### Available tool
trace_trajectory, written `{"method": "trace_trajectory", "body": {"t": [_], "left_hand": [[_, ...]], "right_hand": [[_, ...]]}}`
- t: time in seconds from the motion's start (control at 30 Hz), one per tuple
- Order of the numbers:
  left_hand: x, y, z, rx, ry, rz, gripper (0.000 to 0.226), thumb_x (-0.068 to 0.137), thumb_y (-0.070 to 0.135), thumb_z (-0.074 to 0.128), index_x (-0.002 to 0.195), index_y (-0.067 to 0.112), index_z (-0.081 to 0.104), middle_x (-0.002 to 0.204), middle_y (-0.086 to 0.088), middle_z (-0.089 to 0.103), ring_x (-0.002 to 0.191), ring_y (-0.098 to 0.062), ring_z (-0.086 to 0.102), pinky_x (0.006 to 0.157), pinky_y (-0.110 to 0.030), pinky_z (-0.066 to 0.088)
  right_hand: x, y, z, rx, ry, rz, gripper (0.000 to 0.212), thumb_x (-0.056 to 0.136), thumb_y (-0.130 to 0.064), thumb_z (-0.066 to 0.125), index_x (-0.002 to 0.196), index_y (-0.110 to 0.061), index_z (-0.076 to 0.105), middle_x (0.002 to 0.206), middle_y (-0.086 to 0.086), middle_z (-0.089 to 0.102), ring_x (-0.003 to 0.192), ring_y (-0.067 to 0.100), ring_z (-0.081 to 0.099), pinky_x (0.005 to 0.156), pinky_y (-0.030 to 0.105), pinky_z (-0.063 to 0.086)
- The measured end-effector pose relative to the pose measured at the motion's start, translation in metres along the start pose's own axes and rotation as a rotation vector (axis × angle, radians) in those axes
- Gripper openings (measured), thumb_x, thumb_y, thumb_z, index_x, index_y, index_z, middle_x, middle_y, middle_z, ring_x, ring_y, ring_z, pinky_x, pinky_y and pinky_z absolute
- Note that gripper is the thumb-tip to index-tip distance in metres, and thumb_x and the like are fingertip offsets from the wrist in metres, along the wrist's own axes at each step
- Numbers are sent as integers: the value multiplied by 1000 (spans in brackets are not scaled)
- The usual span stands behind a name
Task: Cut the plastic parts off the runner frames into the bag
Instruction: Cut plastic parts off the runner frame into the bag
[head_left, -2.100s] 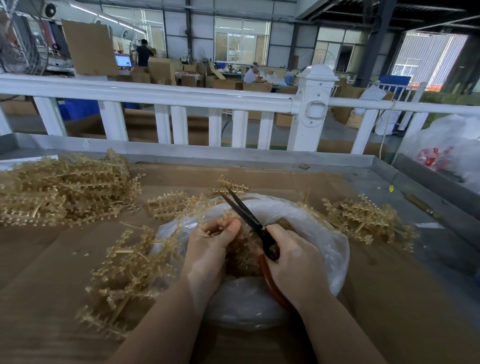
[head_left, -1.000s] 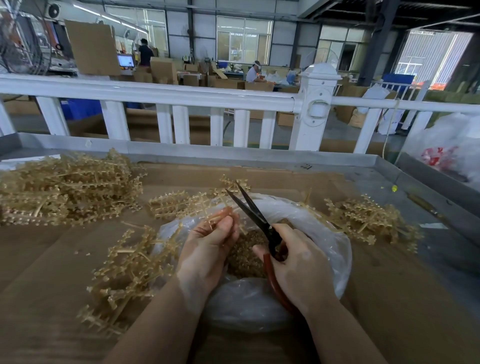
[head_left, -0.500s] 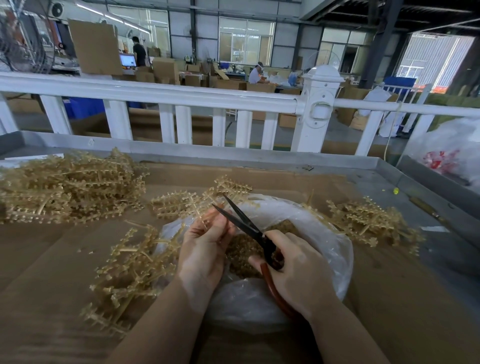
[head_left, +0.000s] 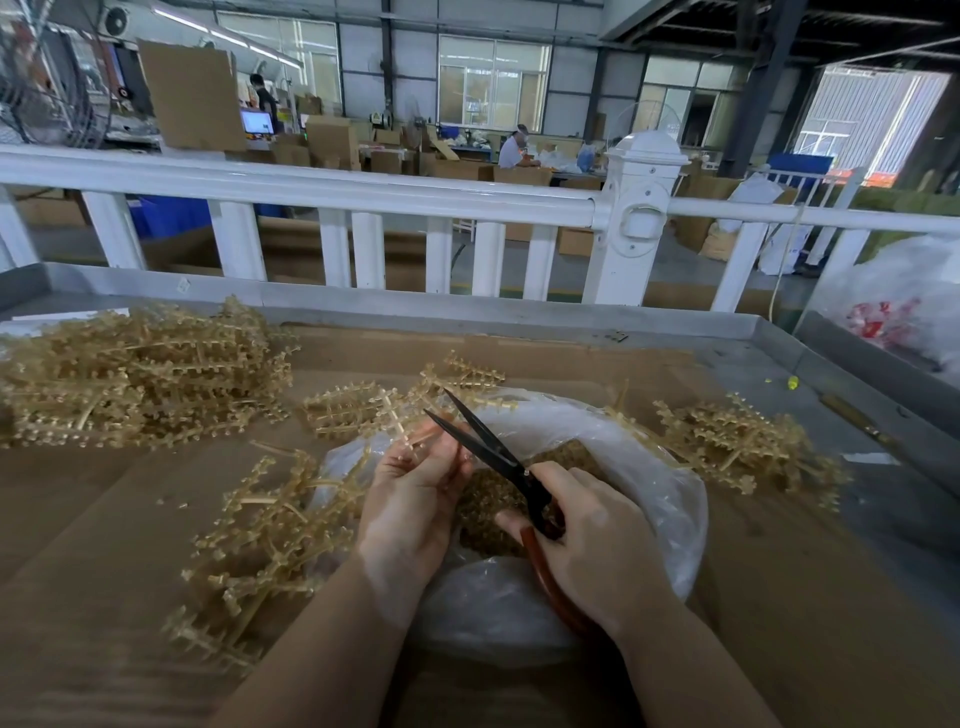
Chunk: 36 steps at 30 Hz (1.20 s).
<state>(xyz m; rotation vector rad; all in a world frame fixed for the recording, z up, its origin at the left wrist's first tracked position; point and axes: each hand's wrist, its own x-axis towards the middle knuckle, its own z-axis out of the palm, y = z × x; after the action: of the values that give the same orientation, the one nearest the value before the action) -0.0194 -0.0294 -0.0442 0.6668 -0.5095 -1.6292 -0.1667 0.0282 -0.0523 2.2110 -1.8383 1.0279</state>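
My left hand (head_left: 415, 499) pinches a thin tan runner frame (head_left: 397, 423) over the clear plastic bag (head_left: 660, 493). Cut tan parts (head_left: 488, 506) fill the middle of the bag. My right hand (head_left: 592, 551) grips black scissors (head_left: 488, 447) with red-brown handles. The blades are spread apart, and their tips sit at the frame just above my left fingers.
Tan runner frames lie in a large heap (head_left: 130, 379) at far left, a pile (head_left: 260, 540) left of the bag, a pile (head_left: 737, 447) at right and a few (head_left: 363, 405) behind the bag. Cardboard (head_left: 104, 519) covers the table. A white railing (head_left: 363, 197) runs behind.
My left hand has lifted the frame slightly higher over the bag. The scissors have swung left, with their spread blades now against the frame.
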Motion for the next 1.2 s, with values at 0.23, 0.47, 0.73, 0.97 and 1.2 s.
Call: {"method": "trace_trajectory", "body": {"t": [0.23, 0.47, 0.73, 0.97, 1.2], "left_hand": [[0, 0, -1, -18, 18, -82, 12, 85, 0, 56, 89, 7, 65, 70, -5, 70, 56, -10, 65, 52, -18, 54], [-1, 1, 0, -52, -62, -86, 20, 76, 2, 59, 95, 6, 64, 77, -6, 70, 61, -11, 65, 54, -18, 54], [-4, 2, 2, -88, -18, -70, 28, 80, -13, 51, 102, 1, 59, 76, -10, 72, 66, -17, 71, 64, -26, 58], [-5, 4, 3, -93, 35, -58, 23, 88, -14, 46, 97, 3, 58, 73, -9, 72, 64, -16, 71, 56, -24, 58], [-8, 4, 7, -27, 17, -51, 21, 89, -14, 44, 92, 3, 56, 80, -11, 64, 63, -15, 67, 62, -23, 57]], "right_hand": [[-1, 0, 1, -47, 39, -8, 33, 83, -49, 63, 103, -23, 63, 82, -8, 63, 77, 11, 59, 68, 18, 42], [-2, 0, 1, -40, 64, -15, 35, 83, -51, 60, 103, -21, 64, 82, -8, 63, 77, 11, 59, 69, 19, 44], [-3, -1, 1, -40, 63, -22, 32, 81, -49, 64, 101, -24, 63, 80, -10, 61, 74, 9, 57, 67, 16, 39], [-3, -1, 1, -64, 38, -30, 31, 81, -51, 63, 100, -26, 62, 78, -12, 59, 72, 6, 54, 64, 13, 36], [-2, -3, 0, -7, 43, -21, 35, 80, -54, 55, 99, -26, 63, 77, -13, 59, 70, 1, 47, 65, 3, 26]]}}
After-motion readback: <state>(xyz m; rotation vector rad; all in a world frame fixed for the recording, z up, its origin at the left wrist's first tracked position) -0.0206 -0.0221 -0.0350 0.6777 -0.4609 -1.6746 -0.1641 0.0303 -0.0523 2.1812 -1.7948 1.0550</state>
